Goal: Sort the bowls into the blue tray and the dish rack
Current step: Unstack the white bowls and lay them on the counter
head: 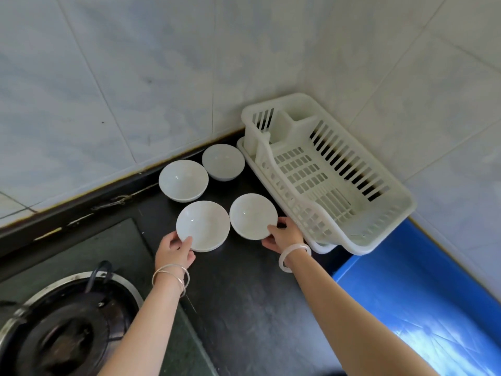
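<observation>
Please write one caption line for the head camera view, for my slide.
Left hand and right hand each grasp a white bowl beside the empty dish rack.

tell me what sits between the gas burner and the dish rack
In the head view, the four white bowls and both hands, left and right, lie on the dark counter between the gas burner and the dish rack.
</observation>
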`<action>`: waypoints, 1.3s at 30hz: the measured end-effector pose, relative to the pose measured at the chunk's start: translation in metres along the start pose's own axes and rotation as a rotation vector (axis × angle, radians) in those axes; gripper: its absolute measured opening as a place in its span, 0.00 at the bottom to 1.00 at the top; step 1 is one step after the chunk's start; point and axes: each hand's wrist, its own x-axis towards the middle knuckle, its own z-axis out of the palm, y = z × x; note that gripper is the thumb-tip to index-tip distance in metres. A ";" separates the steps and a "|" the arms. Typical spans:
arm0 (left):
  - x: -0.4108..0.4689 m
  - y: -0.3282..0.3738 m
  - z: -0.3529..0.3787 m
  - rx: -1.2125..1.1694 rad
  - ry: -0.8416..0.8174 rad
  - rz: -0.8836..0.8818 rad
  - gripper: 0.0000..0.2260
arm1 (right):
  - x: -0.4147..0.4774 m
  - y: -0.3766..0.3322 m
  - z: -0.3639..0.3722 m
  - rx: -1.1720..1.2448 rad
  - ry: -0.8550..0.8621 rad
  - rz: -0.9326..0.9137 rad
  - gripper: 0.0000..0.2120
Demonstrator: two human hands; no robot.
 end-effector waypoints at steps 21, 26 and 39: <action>-0.015 -0.011 0.024 -0.344 0.046 -0.079 0.18 | 0.009 -0.018 0.041 0.473 -0.112 0.110 0.21; -0.012 -0.012 0.027 -0.306 0.083 -0.041 0.19 | 0.011 -0.023 0.042 0.373 -0.111 0.114 0.21; -0.057 -0.046 0.014 0.582 -0.029 0.264 0.21 | -0.018 0.003 -0.002 -0.274 -0.135 -0.210 0.18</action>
